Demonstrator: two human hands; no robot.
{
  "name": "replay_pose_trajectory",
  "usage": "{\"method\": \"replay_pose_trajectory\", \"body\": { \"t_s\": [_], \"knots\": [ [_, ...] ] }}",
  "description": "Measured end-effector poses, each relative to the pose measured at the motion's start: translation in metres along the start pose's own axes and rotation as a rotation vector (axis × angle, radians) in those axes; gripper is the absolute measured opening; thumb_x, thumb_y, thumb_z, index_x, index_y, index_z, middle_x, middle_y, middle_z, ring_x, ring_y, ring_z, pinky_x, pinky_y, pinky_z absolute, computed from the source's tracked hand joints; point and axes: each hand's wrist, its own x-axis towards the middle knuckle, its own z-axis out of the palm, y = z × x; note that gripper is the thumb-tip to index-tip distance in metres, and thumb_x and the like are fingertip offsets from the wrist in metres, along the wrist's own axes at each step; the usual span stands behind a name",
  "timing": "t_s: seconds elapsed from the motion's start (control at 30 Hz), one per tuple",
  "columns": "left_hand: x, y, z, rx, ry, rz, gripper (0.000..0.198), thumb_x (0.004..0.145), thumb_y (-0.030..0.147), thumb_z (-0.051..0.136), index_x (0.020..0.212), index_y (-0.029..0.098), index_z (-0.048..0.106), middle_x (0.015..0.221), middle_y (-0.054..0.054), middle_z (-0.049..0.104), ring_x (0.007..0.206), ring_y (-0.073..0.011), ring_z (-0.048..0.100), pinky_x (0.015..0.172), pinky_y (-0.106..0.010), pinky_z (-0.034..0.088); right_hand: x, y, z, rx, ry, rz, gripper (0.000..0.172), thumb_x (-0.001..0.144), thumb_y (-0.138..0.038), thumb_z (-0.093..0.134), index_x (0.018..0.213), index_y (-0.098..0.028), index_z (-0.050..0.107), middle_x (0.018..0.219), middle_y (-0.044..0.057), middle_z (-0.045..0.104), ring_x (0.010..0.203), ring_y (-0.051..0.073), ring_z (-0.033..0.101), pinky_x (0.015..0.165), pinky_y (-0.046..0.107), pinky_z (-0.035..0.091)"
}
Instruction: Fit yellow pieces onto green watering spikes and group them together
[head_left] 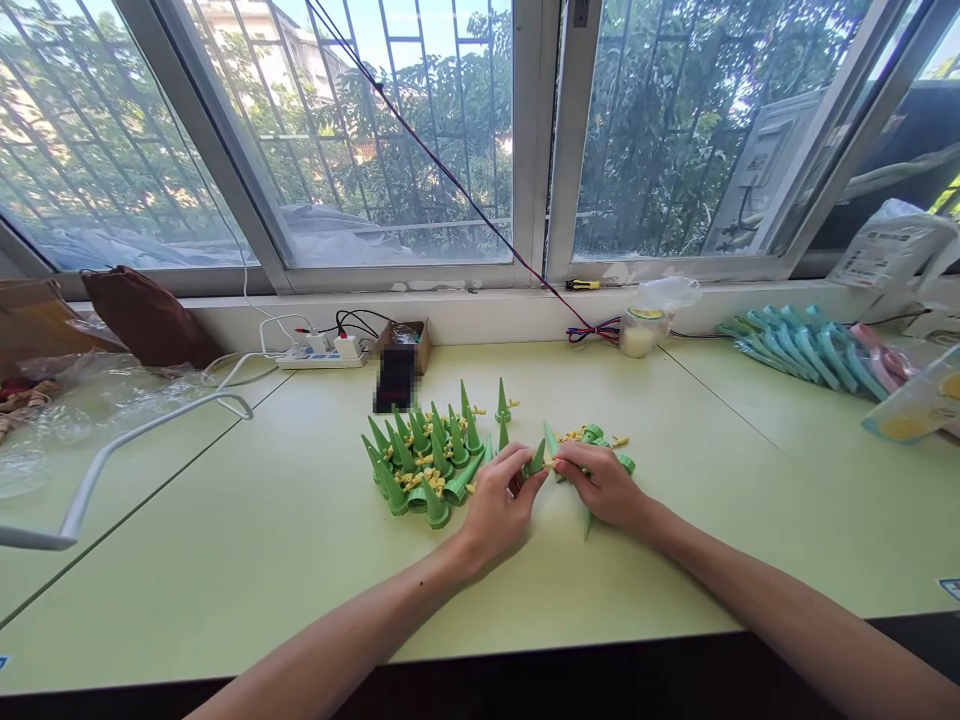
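Note:
Between the fingers of my left hand (501,500) is a green plant watering spike (537,458), its cone tip pointing up. My right hand (604,482) pinches a small yellow valve (551,464) at the side of that spike; whether it sits in the spike's hole I cannot tell. Left of my hands, many upright green spikes (403,455) stand close together, with loose yellow valves (426,482) and a few tipped spikes among them. Behind my right hand lie more yellow valves (574,435) and green spikes (626,463), partly hidden by the hand.
A blurred dark rectangle (396,378) lies before a small cardboard box (421,345). Behind are a power strip (322,353) and a clear jar (641,333). Teal packaged items (810,345) lie at right. A white metal bar (97,465) and plastic bags (142,390) are at left.

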Motion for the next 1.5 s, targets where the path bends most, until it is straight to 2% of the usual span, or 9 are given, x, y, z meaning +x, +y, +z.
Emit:
{"method": "replay_pose_trajectory", "body": {
  "t_s": [0.17, 0.37, 0.57, 0.83, 0.9, 1.07, 1.33, 1.5],
  "knots": [
    [0.003, 0.005, -0.001, 0.007, 0.01, -0.016, 0.025, 0.096, 0.027, 0.058, 0.074, 0.02, 0.047, 0.078, 0.002, 0.049, 0.062, -0.0107, 0.045, 0.057, -0.024, 0.039, 0.001, -0.001, -0.001, -0.006, -0.018, 0.027, 0.041, 0.109, -0.039, 0.036, 0.075, -0.022, 0.051, 0.067, 0.001, 0.056, 0.062, 0.016, 0.052, 0.06, 0.03, 0.041],
    [0.006, 0.009, -0.003, -0.061, 0.032, -0.091, 0.025, 0.096, 0.028, 0.058, 0.075, 0.02, 0.048, 0.077, 0.002, 0.047, 0.064, -0.0111, 0.045, 0.058, -0.024, 0.04, 0.003, -0.006, -0.003, 0.039, 0.042, 0.042, 0.024, 0.106, -0.038, 0.047, 0.094, -0.022, 0.059, 0.079, 0.002, 0.061, 0.07, 0.017, 0.056, 0.065, 0.03, 0.045],
    [0.005, 0.005, -0.003, -0.133, -0.024, -0.105, 0.022, 0.095, 0.031, 0.06, 0.077, 0.019, 0.055, 0.079, 0.002, 0.047, 0.064, -0.0109, 0.047, 0.055, -0.024, 0.041, 0.003, -0.004, -0.002, 0.017, 0.028, -0.015, 0.03, 0.108, -0.037, 0.041, 0.089, -0.022, 0.059, 0.076, 0.003, 0.059, 0.069, 0.017, 0.051, 0.064, 0.03, 0.042],
    [0.006, 0.004, -0.003, -0.142, -0.041, -0.096, 0.021, 0.095, 0.03, 0.06, 0.077, 0.019, 0.057, 0.081, 0.0, 0.051, 0.065, -0.0114, 0.049, 0.056, -0.024, 0.043, 0.001, 0.002, 0.001, -0.008, -0.009, 0.017, 0.042, 0.109, -0.04, 0.036, 0.071, -0.023, 0.045, 0.064, -0.001, 0.048, 0.059, 0.016, 0.045, 0.057, 0.029, 0.038],
    [0.007, 0.004, -0.003, -0.137, -0.034, -0.096, 0.022, 0.095, 0.031, 0.06, 0.077, 0.019, 0.056, 0.081, 0.0, 0.05, 0.065, -0.0112, 0.049, 0.056, -0.024, 0.042, 0.002, 0.002, 0.001, -0.001, -0.004, 0.025, 0.039, 0.108, -0.039, 0.038, 0.075, -0.022, 0.05, 0.066, 0.0, 0.052, 0.061, 0.016, 0.049, 0.058, 0.029, 0.04],
    [0.007, 0.003, -0.002, -0.14, 0.004, -0.136, 0.025, 0.094, 0.035, 0.061, 0.076, 0.019, 0.055, 0.077, 0.002, 0.048, 0.06, -0.0101, 0.047, 0.053, -0.024, 0.04, 0.003, -0.004, -0.002, 0.051, 0.05, 0.025, 0.017, 0.105, -0.034, 0.049, 0.102, -0.022, 0.061, 0.082, 0.004, 0.063, 0.073, 0.018, 0.058, 0.069, 0.031, 0.049],
    [0.007, 0.001, -0.003, -0.205, 0.006, -0.197, 0.029, 0.094, 0.043, 0.061, 0.077, 0.02, 0.054, 0.066, 0.004, 0.045, 0.053, -0.0098, 0.045, 0.047, -0.024, 0.036, 0.003, -0.005, -0.003, 0.071, 0.049, -0.018, 0.018, 0.105, -0.028, 0.048, 0.107, -0.024, 0.066, 0.092, 0.007, 0.068, 0.078, 0.02, 0.062, 0.068, 0.033, 0.051],
    [0.007, 0.004, -0.003, -0.202, -0.017, -0.193, 0.032, 0.093, 0.042, 0.062, 0.074, 0.02, 0.051, 0.069, 0.004, 0.044, 0.053, -0.0094, 0.045, 0.048, -0.024, 0.035, 0.001, 0.004, 0.0, 0.069, 0.063, -0.02, 0.02, 0.105, -0.033, 0.05, 0.099, -0.024, 0.066, 0.086, 0.006, 0.068, 0.074, 0.019, 0.062, 0.064, 0.031, 0.05]
  ]
}}
